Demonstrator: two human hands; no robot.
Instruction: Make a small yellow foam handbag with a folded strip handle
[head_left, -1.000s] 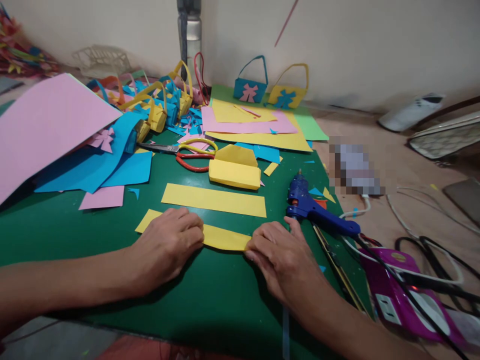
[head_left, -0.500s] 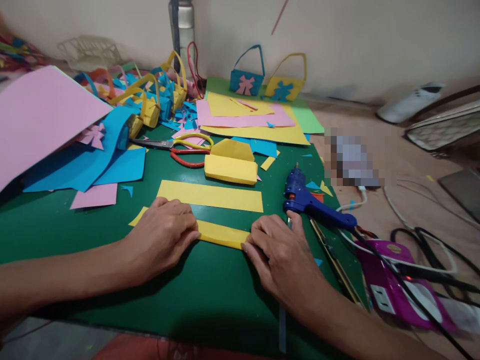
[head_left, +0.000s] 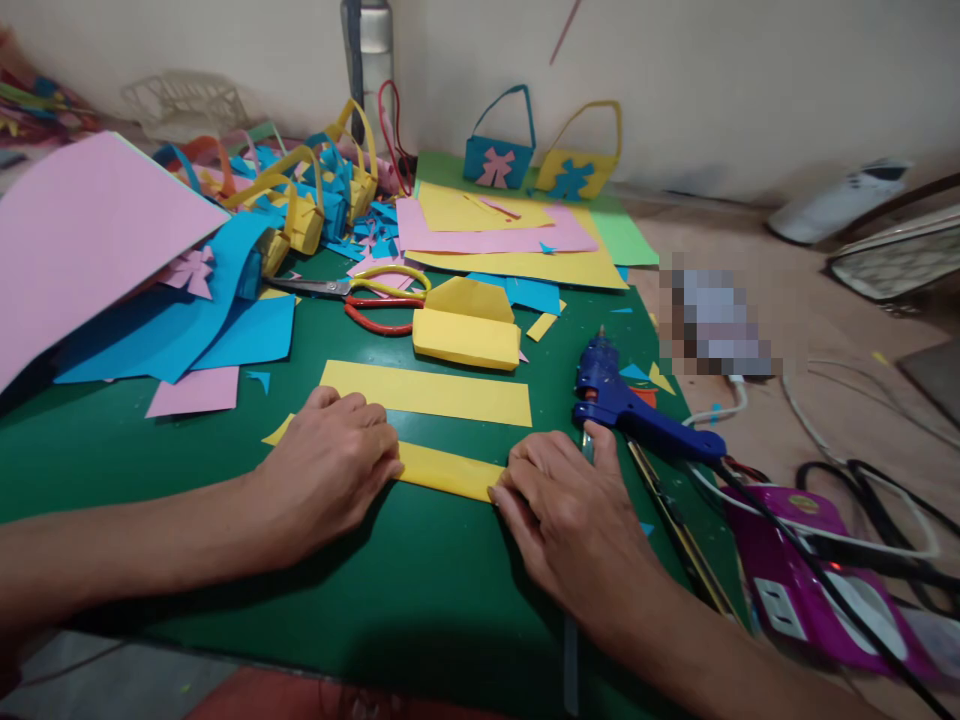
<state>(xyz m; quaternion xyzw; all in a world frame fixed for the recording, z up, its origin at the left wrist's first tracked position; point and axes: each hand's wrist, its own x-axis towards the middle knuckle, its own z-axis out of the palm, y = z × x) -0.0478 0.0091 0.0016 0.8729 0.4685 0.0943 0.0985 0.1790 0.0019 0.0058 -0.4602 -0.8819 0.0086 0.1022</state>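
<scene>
Head view: the person's left hand [head_left: 337, 455] has its grip closed, fingers curled and bunched together, on a yellow paper strip [head_left: 450, 473]. At the other end, the right hand [head_left: 566, 505] pinches the same strip, its thumb and fingertips together on the paper. Between the two grips a stretch of the strip lies bare, running slightly downward to the right, low against the green tabletop [head_left: 420, 590]. A yellow corner pokes out beyond the left knuckles (probably the strip's far end, though the hand covers the part between).

Just beyond the hands lies a second strip [head_left: 425, 393], flat and also yellow, with the left fingers close to its near edge. Farther back sits a folded yellow box [head_left: 466, 340] with its flap raised, and the scissors [head_left: 351, 289] lie at its left, handles toward it. Right beside the right hand, a blue glue gun [head_left: 637, 412] rests with its nozzle pointing away from the person, near the raised thumb.
</scene>
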